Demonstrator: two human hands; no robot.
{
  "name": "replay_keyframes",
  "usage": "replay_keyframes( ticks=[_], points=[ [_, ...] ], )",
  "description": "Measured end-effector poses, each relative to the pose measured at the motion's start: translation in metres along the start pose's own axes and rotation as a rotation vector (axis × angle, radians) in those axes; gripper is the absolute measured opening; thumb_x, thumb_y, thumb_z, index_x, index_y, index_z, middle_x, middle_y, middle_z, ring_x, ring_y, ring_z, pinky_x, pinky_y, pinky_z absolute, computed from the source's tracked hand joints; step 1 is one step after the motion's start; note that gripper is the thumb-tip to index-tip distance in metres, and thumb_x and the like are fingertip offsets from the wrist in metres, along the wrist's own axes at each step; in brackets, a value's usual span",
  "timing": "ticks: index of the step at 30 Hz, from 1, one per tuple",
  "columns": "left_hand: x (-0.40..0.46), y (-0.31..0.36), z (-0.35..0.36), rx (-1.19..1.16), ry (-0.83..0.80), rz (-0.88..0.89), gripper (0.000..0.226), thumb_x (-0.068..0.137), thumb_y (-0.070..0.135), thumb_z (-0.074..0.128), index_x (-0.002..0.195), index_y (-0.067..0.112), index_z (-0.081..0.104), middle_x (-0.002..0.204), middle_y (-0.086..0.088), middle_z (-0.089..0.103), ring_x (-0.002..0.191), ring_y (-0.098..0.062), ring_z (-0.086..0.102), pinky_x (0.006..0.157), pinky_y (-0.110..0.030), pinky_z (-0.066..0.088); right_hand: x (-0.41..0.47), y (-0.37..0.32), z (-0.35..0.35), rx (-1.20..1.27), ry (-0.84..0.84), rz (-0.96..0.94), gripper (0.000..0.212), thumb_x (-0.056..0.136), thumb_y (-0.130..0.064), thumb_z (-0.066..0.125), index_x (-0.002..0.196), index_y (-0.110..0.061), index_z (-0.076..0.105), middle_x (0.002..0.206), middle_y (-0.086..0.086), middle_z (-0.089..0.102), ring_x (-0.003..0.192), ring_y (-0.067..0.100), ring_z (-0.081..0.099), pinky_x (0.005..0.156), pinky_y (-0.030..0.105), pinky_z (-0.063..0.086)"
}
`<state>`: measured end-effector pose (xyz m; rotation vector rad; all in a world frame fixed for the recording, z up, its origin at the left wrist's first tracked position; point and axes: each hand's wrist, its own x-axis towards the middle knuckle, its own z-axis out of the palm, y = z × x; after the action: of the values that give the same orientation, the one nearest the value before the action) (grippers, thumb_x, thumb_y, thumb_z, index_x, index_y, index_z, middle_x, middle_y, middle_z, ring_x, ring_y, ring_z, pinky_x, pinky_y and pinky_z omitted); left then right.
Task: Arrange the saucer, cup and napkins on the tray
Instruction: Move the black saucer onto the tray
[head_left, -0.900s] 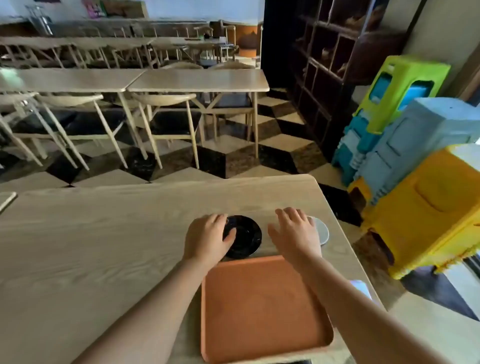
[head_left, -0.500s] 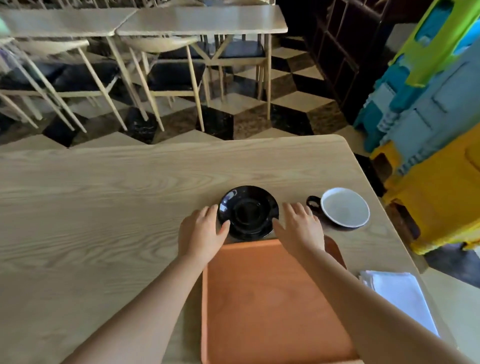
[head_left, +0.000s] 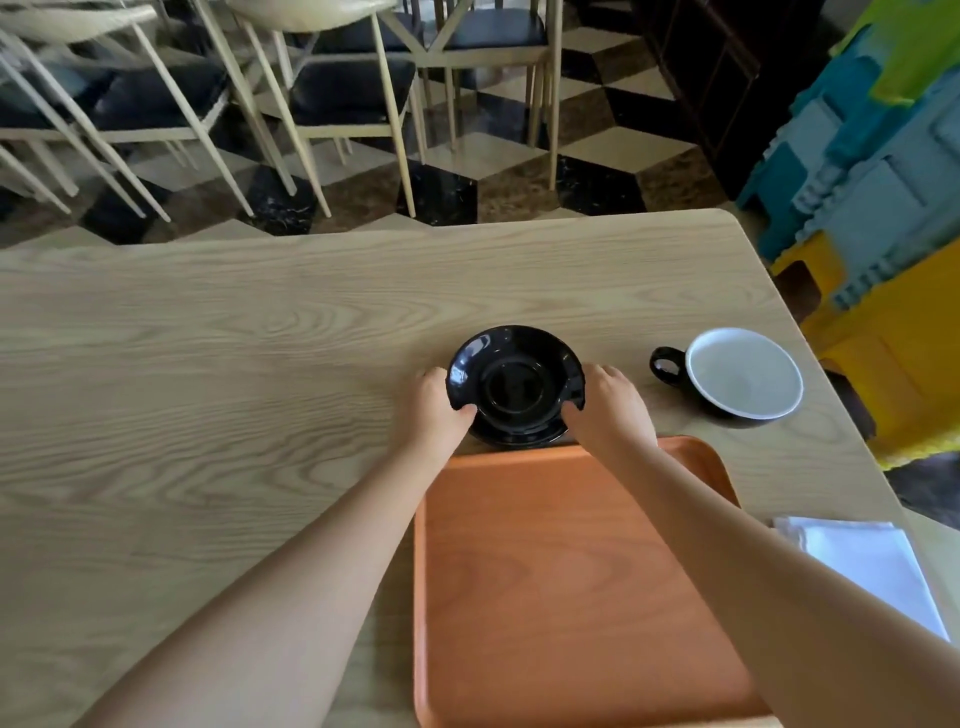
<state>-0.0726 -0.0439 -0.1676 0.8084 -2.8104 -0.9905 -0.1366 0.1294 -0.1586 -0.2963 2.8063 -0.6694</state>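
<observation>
**Two hands on the black saucer at the tray's far edge**

Both hands grip the black saucer (head_left: 514, 387) from opposite sides: the left hand (head_left: 435, 410) curls around its left rim with the thumb laid on the inner surface, and the right hand (head_left: 612, 410) clasps the right rim the same way. The saucer tilts toward the camera, its near edge just beyond the far rim of the orange tray (head_left: 571, 587); whether that edge touches the desk (head_left: 208, 389) or hangs just above it cannot be told.

The fingers of both hands are tucked behind the saucer and out of sight. The right forearm crosses the tray's right side and covers part of its rim there. The tray's near end runs off the bottom of the view. The white napkins (head_left: 872, 566) lie on the desk just right of the tray, partly covered by the same forearm.

The black cup (head_left: 743, 376) with its white inside stands upright on the desk to the right of the saucer, well apart from the right hand, handle pointing left. It sits near the desk's right edge, with its rounded far corner beyond. The tray's surface is bare, and the desk to the left of the hands is open wood up to the far edge, with chairs (head_left: 332, 78) beyond.
</observation>
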Motion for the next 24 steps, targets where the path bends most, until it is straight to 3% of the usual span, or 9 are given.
replay_keyframes(
  ticks=[1,3,6,9,13,17,20,24],
  points=[
    [0.002,0.0,0.0,-0.089,-0.024,-0.043,0.01,0.069,0.006,0.066,0.074,0.009,0.058,0.079,-0.015,0.064,0.076,-0.036,0.062,0.068,-0.041,0.053,0.002,-0.001,-0.001,0.036,-0.007,0.01,0.021,0.08,-0.009,0.053,0.1,-0.002,0.055,0.104,0.016,0.059,0.09,0.029,0.049,0.067,0.029,0.035],
    [0.0,0.001,-0.005,-0.27,-0.051,-0.123,0.022,0.074,-0.004,0.059,0.068,0.017,0.054,0.068,-0.009,0.06,0.061,-0.033,0.063,0.063,-0.043,0.058,0.001,-0.003,-0.004,0.08,0.015,0.018,0.018,0.077,-0.003,0.051,0.094,-0.001,0.056,0.099,0.018,0.061,0.079,0.026,0.044,0.065,0.028,0.032],
    [-0.018,0.003,-0.024,-0.476,-0.095,-0.163,0.024,0.084,-0.009,0.051,0.089,0.012,0.062,0.069,0.004,0.057,0.043,-0.008,0.06,0.048,-0.019,0.055,-0.011,-0.005,-0.015,0.187,0.108,-0.037,0.026,0.079,-0.002,0.052,0.103,-0.004,0.059,0.102,0.016,0.063,0.09,0.029,0.051,0.071,0.029,0.036],
    [-0.043,-0.005,-0.043,-0.536,-0.107,-0.13,0.028,0.084,-0.005,0.052,0.096,0.015,0.066,0.07,0.009,0.067,0.049,-0.007,0.066,0.052,-0.02,0.054,-0.036,-0.011,-0.027,0.306,0.143,-0.073,0.032,0.08,-0.003,0.054,0.11,-0.011,0.061,0.097,0.007,0.063,0.091,0.026,0.058,0.074,0.026,0.038],
    [-0.083,-0.023,-0.058,-0.541,-0.115,-0.147,0.044,0.083,-0.003,0.056,0.082,0.041,0.063,0.066,0.01,0.071,0.059,-0.015,0.07,0.055,-0.021,0.055,-0.077,-0.011,-0.026,0.423,0.047,-0.041,0.038,0.077,0.001,0.054,0.105,-0.021,0.065,0.084,-0.003,0.063,0.074,0.021,0.064,0.07,0.029,0.05],
    [-0.112,-0.039,-0.057,-0.515,-0.102,-0.174,0.048,0.081,-0.003,0.059,0.082,0.045,0.065,0.072,0.002,0.072,0.064,-0.017,0.071,0.059,-0.021,0.056,-0.107,-0.001,-0.01,0.553,0.007,0.013,0.037,0.079,0.003,0.057,0.101,-0.026,0.064,0.082,-0.005,0.064,0.058,0.0,0.063,0.057,0.009,0.051],
    [-0.125,-0.045,-0.055,-0.491,-0.116,-0.174,0.057,0.078,-0.001,0.063,0.069,0.055,0.066,0.07,0.005,0.071,0.065,-0.016,0.068,0.065,-0.026,0.058,-0.122,0.006,0.001,0.68,-0.045,0.083,0.04,0.081,0.007,0.054,0.109,-0.02,0.064,0.089,-0.004,0.064,0.059,0.009,0.067,0.055,0.025,0.059],
    [-0.135,-0.046,-0.054,-0.429,-0.127,-0.169,0.058,0.078,0.004,0.065,0.062,0.059,0.063,0.075,0.008,0.069,0.068,-0.025,0.068,0.077,-0.044,0.056,-0.132,0.012,0.009,0.692,-0.078,0.117,0.042,0.083,0.006,0.052,0.105,-0.027,0.064,0.092,-0.004,0.063,0.063,0.015,0.069,0.06,0.034,0.061]
  ],
)
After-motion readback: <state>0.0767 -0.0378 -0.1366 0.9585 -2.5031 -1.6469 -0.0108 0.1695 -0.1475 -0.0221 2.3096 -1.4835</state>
